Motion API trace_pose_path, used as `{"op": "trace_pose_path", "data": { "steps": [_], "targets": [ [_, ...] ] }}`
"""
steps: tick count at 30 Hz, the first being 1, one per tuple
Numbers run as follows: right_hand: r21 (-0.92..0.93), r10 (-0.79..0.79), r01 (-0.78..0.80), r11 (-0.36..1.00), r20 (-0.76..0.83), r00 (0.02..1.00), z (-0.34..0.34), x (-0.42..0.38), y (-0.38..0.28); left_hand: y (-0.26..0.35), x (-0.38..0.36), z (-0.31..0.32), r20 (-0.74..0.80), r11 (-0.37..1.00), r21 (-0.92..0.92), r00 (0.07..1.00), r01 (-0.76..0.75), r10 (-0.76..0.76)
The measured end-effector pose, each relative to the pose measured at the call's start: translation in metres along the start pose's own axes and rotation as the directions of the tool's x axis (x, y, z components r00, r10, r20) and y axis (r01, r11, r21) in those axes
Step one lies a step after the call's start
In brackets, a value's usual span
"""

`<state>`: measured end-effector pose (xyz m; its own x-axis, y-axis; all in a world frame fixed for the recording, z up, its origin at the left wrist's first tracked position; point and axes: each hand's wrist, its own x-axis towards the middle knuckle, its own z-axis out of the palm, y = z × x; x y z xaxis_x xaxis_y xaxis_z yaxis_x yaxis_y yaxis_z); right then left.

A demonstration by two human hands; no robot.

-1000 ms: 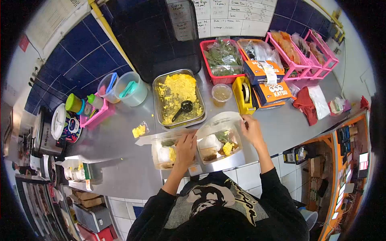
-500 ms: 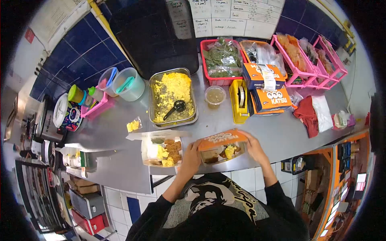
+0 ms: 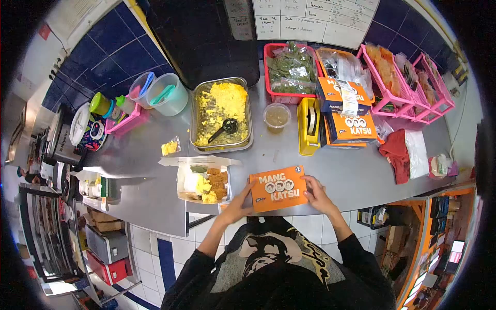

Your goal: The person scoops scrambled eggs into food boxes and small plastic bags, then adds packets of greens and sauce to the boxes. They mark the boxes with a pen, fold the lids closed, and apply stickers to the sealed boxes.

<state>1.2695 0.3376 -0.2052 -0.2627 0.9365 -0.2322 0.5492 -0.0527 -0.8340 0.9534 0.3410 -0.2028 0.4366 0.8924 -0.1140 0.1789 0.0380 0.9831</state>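
An orange takeaway box (image 3: 279, 204) lettered "MANG KATSU" lies at the front edge of the steel counter, its lid down so the food inside is hidden. At its left side my left hand (image 3: 236, 206) presses with the fingers along the edge. My right hand (image 3: 319, 196) grips the right side, the fingers at the upper corner. To the left stands an open takeaway box (image 3: 182, 199) with rice, scrambled egg and breaded fried pieces in it.
Behind are a metal tray (image 3: 194, 124) of scrambled egg with a black ladle (image 3: 227, 129), a lidded sauce cup (image 3: 277, 118), a yellow tape dispenser (image 3: 308, 139), and stacked orange boxes (image 3: 353, 126). A red basket (image 3: 284, 98) and pink baskets (image 3: 403, 98) line the back.
The orange box's lid has come down over its food, and the printed top now faces up. Both hands have moved from the raised lid to the box's sides.
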Motion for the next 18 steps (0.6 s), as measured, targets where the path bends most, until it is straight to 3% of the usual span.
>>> {"op": "trace_pose_path", "data": {
  "steps": [1,2,3,4,5,6,7,9,11,15,18],
  "targets": [
    [-0.001,0.003,-0.003,1.0,-0.001,1.0,0.003,0.0,-0.001,0.011,0.003,-0.008,0.119,0.992,-0.087,0.99,0.086,-0.075],
    [-0.113,-0.042,0.042,0.993,-0.003,0.999,0.004,0.002,-0.002,0.014,0.01,-0.007,0.117,0.996,0.084,0.992,0.038,-0.048],
    [-0.223,-0.086,0.083,0.971,-0.003,0.996,0.004,0.003,-0.005,0.016,0.016,0.008,0.122,0.996,0.083,0.992,0.031,-0.041],
    [-0.229,-0.086,0.081,0.97,-0.01,0.996,-0.001,0.004,-0.015,0.017,0.025,0.032,-0.008,0.805,0.593,1.0,0.003,0.002],
    [-0.367,-0.174,0.199,0.909,0.099,0.98,-0.012,0.007,-0.032,0.018,0.031,0.043,-0.099,0.377,0.925,0.989,0.05,0.112],
    [-0.482,-0.239,0.318,0.816,0.219,0.946,-0.019,0.012,-0.045,0.019,0.032,0.043,-0.096,0.378,0.925,0.988,0.044,0.121],
    [-0.487,-0.238,0.314,0.815,0.214,0.947,-0.023,0.018,-0.051,0.02,0.032,0.042,-0.011,0.345,0.937,0.984,-0.051,0.176],
    [-0.508,-0.231,0.455,0.732,0.443,0.866,-0.029,0.029,-0.06,0.027,0.033,0.034,0.086,0.301,0.941,0.969,-0.156,0.233],
    [-0.524,-0.213,0.47,0.711,0.476,0.853,-0.029,0.039,-0.068,0.037,0.033,0.018,0.289,0.361,0.879,0.951,-0.311,0.114],
    [-0.482,-0.266,0.577,0.659,0.568,0.779,-0.038,0.052,-0.065,0.033,0.041,0.01,0.359,0.363,0.855,0.928,-0.37,0.1],
    [-0.48,-0.295,0.575,0.663,0.538,0.789,-0.034,0.052,-0.055,0.022,0.044,0.008,0.344,0.484,0.788,0.924,-0.381,0.167]
  ]
}}
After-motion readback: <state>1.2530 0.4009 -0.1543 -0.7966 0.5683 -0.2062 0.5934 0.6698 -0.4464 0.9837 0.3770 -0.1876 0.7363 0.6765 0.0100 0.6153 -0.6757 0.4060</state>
